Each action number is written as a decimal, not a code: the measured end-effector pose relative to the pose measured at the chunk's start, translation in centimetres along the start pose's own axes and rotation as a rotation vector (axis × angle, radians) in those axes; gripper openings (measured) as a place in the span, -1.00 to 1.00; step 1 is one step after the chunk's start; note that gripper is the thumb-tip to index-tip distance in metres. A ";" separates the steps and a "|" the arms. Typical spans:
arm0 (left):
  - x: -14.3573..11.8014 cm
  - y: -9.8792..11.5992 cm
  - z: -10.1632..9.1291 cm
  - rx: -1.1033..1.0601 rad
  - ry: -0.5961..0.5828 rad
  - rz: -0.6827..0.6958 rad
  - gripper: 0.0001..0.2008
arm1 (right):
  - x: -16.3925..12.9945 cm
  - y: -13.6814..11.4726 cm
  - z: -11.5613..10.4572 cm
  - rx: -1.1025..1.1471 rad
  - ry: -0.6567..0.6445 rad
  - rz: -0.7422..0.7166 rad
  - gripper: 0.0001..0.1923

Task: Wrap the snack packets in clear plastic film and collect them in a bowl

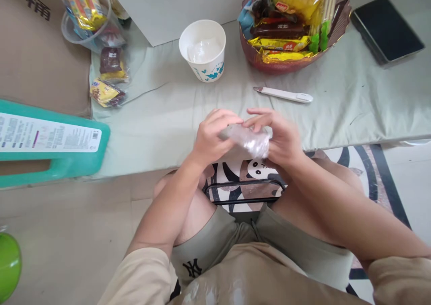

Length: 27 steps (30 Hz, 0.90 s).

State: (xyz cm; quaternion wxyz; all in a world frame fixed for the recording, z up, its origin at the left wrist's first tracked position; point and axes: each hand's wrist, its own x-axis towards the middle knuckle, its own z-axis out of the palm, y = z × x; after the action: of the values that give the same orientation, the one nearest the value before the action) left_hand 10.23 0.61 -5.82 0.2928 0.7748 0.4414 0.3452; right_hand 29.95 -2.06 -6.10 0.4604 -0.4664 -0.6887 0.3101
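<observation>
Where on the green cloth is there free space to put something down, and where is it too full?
The cloth is bare between the paper cup and the two hands, and left of the left hand toward the teal box. Another bare patch lies right of the white pen-like tool, below the tablet. It is crowded by the snack basket and the snack bag.

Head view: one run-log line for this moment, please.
left hand: grips crumpled clear plastic wrapper | right hand: grips same wrapper | beyond: white paper cup, white pen-shaped tool
</observation>
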 end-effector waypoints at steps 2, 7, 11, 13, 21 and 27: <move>0.0 0.4 0.2 0.174 0.096 0.099 -0.81 | -0.2 0.0 0.0 -0.140 0.017 -0.131 -0.91; 0.4 -0.7 -0.1 0.385 0.001 0.093 -0.77 | -0.4 1.2 0.0 -0.407 -0.105 -0.145 -0.85; -0.1 -1.3 -0.7 0.430 -0.143 0.104 -0.76 | -0.3 2.2 -0.4 -0.400 -0.298 -0.108 -0.84; -0.5 -1.3 -1.0 0.418 -0.206 0.129 -0.76 | -0.4 2.4 -0.7 -0.369 -0.331 -0.095 -0.83; -0.2 -1.2 -1.3 0.309 -0.310 -0.003 -0.83 | 0.0 2.3 -0.7 -0.278 -0.207 -0.028 -0.75; 0.1 -0.1 -0.5 0.124 -0.188 -0.302 -0.77 | 0.6 2.7 -0.3 -0.277 -0.079 0.141 -0.72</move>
State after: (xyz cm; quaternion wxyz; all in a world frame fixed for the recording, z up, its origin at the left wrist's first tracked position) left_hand 9.83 0.82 -5.62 0.3331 0.7451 0.5438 0.1953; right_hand 31.09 -0.49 -8.06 0.3411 -0.5601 -0.7080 0.2619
